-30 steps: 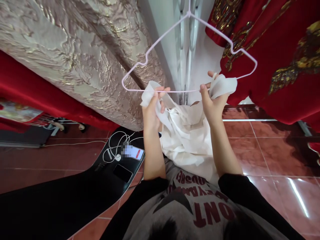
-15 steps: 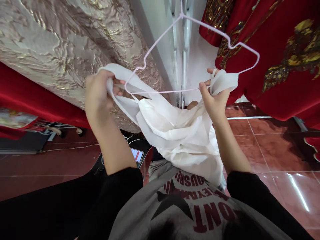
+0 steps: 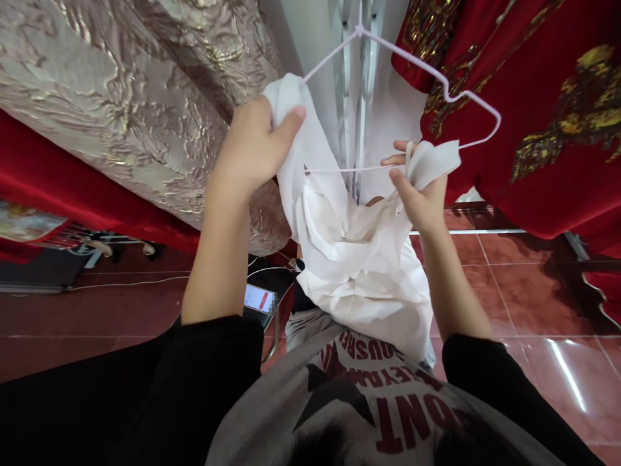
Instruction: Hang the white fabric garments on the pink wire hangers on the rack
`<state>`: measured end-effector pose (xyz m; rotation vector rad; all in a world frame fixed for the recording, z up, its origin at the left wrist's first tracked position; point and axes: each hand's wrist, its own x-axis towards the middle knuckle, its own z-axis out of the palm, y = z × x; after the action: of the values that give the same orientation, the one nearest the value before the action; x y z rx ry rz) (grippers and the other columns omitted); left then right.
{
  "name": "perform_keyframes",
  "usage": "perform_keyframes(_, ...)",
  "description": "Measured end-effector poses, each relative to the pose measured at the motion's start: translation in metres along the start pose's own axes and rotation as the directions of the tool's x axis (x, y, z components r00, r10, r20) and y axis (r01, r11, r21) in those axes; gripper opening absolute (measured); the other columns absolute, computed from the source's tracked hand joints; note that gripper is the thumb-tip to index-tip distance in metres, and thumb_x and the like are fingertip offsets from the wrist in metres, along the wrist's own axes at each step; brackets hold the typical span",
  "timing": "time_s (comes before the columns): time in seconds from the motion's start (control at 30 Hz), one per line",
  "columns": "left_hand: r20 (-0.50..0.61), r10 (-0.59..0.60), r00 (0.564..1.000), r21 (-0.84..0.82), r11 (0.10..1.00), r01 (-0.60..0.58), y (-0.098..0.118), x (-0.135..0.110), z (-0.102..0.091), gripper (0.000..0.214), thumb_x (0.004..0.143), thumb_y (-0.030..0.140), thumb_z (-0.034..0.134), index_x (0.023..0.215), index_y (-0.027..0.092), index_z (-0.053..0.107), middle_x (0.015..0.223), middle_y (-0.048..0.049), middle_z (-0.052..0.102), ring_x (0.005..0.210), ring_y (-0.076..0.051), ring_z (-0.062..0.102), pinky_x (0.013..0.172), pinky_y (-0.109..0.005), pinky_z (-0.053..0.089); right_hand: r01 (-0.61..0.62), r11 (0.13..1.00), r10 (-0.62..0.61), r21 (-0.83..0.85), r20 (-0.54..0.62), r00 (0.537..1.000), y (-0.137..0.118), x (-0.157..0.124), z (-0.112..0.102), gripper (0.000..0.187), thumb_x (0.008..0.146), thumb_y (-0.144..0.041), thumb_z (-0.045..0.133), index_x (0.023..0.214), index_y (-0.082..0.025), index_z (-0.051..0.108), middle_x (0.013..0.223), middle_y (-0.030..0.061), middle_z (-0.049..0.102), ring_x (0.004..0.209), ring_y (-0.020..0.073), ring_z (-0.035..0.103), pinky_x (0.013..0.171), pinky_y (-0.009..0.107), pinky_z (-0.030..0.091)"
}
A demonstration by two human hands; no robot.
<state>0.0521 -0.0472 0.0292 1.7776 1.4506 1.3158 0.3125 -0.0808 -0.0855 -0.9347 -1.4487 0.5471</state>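
Note:
A white sleeveless garment [image 3: 369,291] hangs between my hands, its lower part bunched against my shirt. My left hand [image 3: 264,139] grips one wide shoulder strap, which covers the left end of a pale pink hanger [image 3: 405,57]. The other strap is bunched in my right hand [image 3: 420,191], with a thin loop around a finger. My right thumb and fingers are beside the hanger's lower bar. The hanger's right end sticks out bare beyond that strap. Its hook is cut off by the top edge.
Cream and gold textured fabric [image 3: 169,97] hangs at the left. Red cloth with gold sequins [image 3: 557,129] hangs at the right. A phone [image 3: 258,298] with a lit screen lies on a dark seat. Metal rails [image 3: 356,116] stand behind the hanger, above red floor tiles [image 3: 524,291].
My left hand has moved up and right, drawing its strap over the hanger's left end, which was bare before. My right hand has hardly moved.

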Motion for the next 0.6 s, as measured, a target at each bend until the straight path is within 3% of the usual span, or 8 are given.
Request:
perform_keyframes(0.07,-0.074,-0.015,0.997,-0.009,1.000,0.015,-0.008,0.001,-0.001,0.054,0.095,0.007,0.071,0.053,0.017,0.039,0.063,0.0001,0.034,0.122,-0.032,0.052,0.114,-0.040,0.038,-0.109,0.991,0.113,0.077,-0.055,0.992,-0.001,0.001,-0.016,0.050,0.084,-0.051,0.070,0.124,-0.021,0.063,0.112,0.0067,0.070,0.068,0.0111,0.059,0.073,0.035,0.057)
perform_keyframes(0.13,-0.061,-0.013,0.998,0.029,0.999,0.015,-0.016,0.002,-0.002,0.058,0.100,0.012,0.067,0.052,0.018,0.036,0.064,-0.0011,0.036,0.125,-0.033,0.050,0.113,-0.041,0.038,-0.166,0.978,0.190,0.125,-0.221,0.956,-0.003,0.005,-0.034,0.033,0.084,-0.038,0.064,0.111,-0.018,0.067,0.109,0.0084,0.072,0.049,0.0048,0.040,0.050,0.028,0.041)
perform_keyframes(0.2,-0.018,0.000,1.000,0.075,0.997,0.002,-0.022,0.001,-0.003,0.059,0.102,0.015,0.066,0.052,0.018,0.034,0.065,-0.0016,0.040,0.125,-0.031,0.050,0.113,-0.039,0.038,-0.179,0.974,0.220,0.138,-0.397,0.891,-0.007,0.015,-0.053,0.022,0.081,-0.021,0.056,0.098,-0.015,0.068,0.102,0.0102,0.073,0.045,0.0030,0.033,0.042,0.026,0.027)
perform_keyframes(0.3,-0.035,-0.003,0.999,0.034,0.999,0.004,-0.027,-0.001,-0.005,0.059,0.099,0.012,0.068,0.051,0.017,0.035,0.064,-0.0016,0.040,0.126,-0.031,0.050,0.112,-0.037,0.038,-0.222,0.966,0.260,0.135,-0.529,0.808,-0.020,0.042,-0.078,0.022,0.077,-0.005,0.049,0.085,-0.013,0.068,0.091,0.0083,0.072,0.044,0.0023,0.040,0.040,0.023,0.019)
perform_keyframes(0.4,-0.067,0.020,0.998,0.010,1.000,-0.019,-0.026,-0.001,-0.007,0.056,0.094,0.003,0.066,0.048,0.016,0.036,0.060,-0.0003,0.033,0.124,-0.033,0.051,0.111,-0.041,0.037,-0.271,0.954,0.298,0.128,-0.500,0.813,-0.039,0.074,-0.088,0.024,0.077,0.004,0.051,0.080,-0.014,0.067,0.080,0.0013,0.069,0.043,0.0014,0.043,0.039,0.022,0.017)
perform_keyframes(0.47,-0.072,0.074,0.995,0.129,0.990,-0.065,-0.024,-0.002,-0.010,0.055,0.093,0.008,0.065,0.049,0.017,0.034,0.059,0.0003,0.030,0.115,-0.032,0.055,0.107,-0.040,0.037,-0.312,0.945,0.322,0.097,-0.438,0.839,-0.054,0.091,-0.086,0.025,0.078,0.006,0.053,0.079,-0.015,0.066,0.076,-0.0017,0.068,0.045,0.0016,0.048,0.040,0.022,0.017)
perform_keyframes(0.6,-0.067,0.183,0.981,0.393,0.908,-0.143,-0.020,-0.005,-0.014,0.054,0.094,0.029,0.064,0.052,0.021,0.030,0.059,-0.0001,0.030,0.084,-0.023,0.057,0.087,-0.030,0.042,-0.406,0.892,0.376,-0.200,-0.172,0.911,-0.088,0.104,-0.068,0.026,0.087,0.002,0.050,0.074,-0.015,0.066,0.072,-0.0005,0.068,0.047,0.0039,0.051,0.044,0.024,0.027)
